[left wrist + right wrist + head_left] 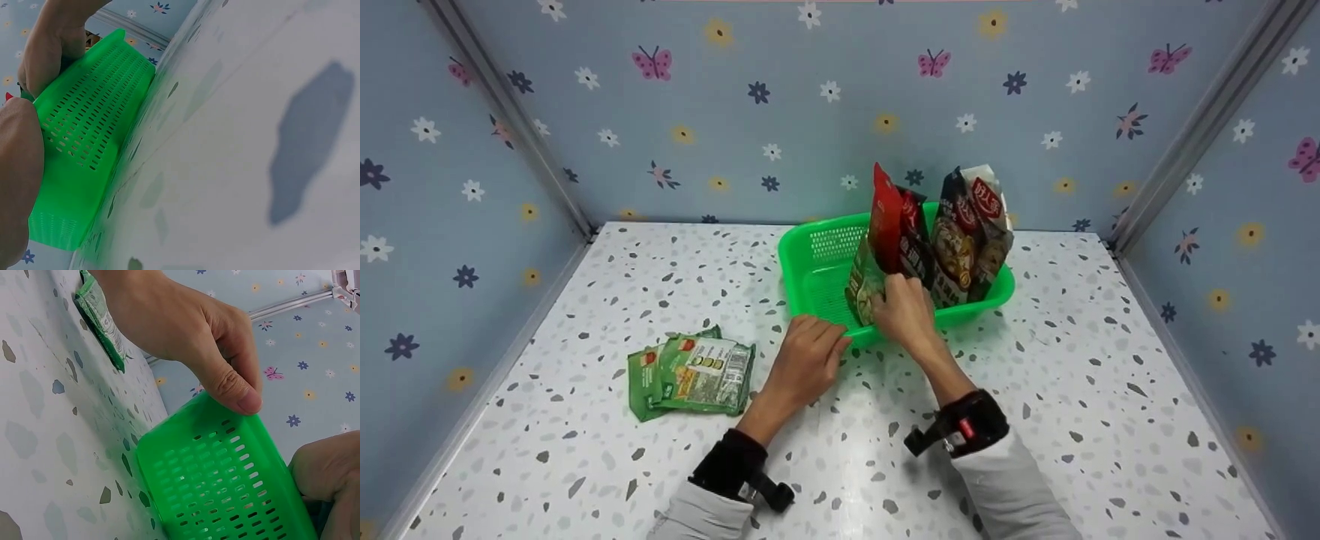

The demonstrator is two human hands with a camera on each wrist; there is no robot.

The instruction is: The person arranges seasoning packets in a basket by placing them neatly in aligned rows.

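A green plastic basket (814,289) with slotted walls stands on the speckled table. My left hand (806,356) grips its near left rim; in the right wrist view the left thumb (239,394) presses on the outside wall. My right hand (906,311) reaches over the near rim, fingers curled at a green packet (866,283) that stands upright inside; its fingertips are hidden. Right behind that packet is a red pouch (885,217), with a dark pouch (913,232) beside it. Farther right in the basket lean a brown-and-black pouch (954,244) and a white-topped pouch (990,217).
Left of the basket, two flat green packets (709,375) lie overlapping on the table (585,457). Flowered panels (810,97) enclose the table at the back and both sides. The basket stands near the back panel.
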